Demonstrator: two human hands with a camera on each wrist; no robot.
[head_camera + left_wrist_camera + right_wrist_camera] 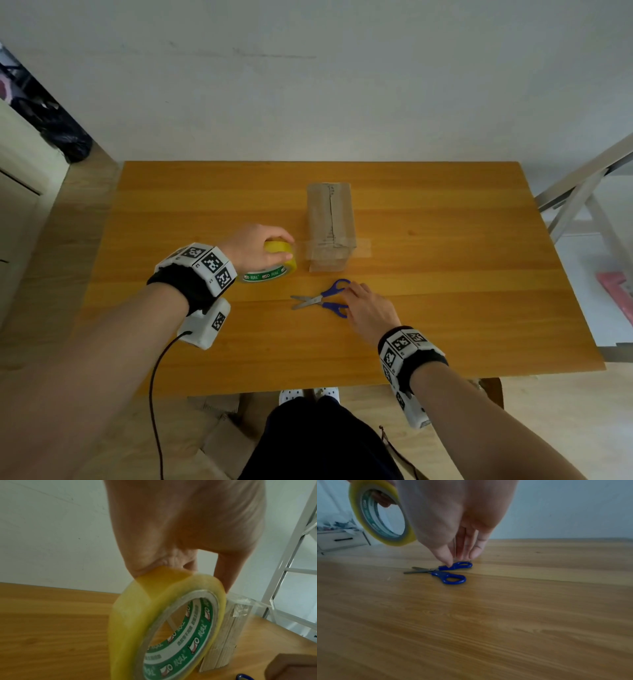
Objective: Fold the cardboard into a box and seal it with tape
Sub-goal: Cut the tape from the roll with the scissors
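Observation:
A folded cardboard box (330,222) lies on the wooden table (445,308), with a strip of clear tape (337,248) across its near end. The strip runs left to a yellowish tape roll (274,265) with a green core (187,639), held upright on edge. My left hand (255,246) grips the roll from above. Blue-handled scissors (322,298) lie slightly apart in front of the box. My right hand (368,308) reaches down with straight fingers, its thumb (445,558) touching the far scissor handle (458,565).
A white metal frame (582,192) stands off the table's right edge. A pale drawer cabinet (20,192) sits at the left with a dark bag behind it. Flat cardboard pieces (219,435) lie on the floor by my feet. A wall runs behind the table.

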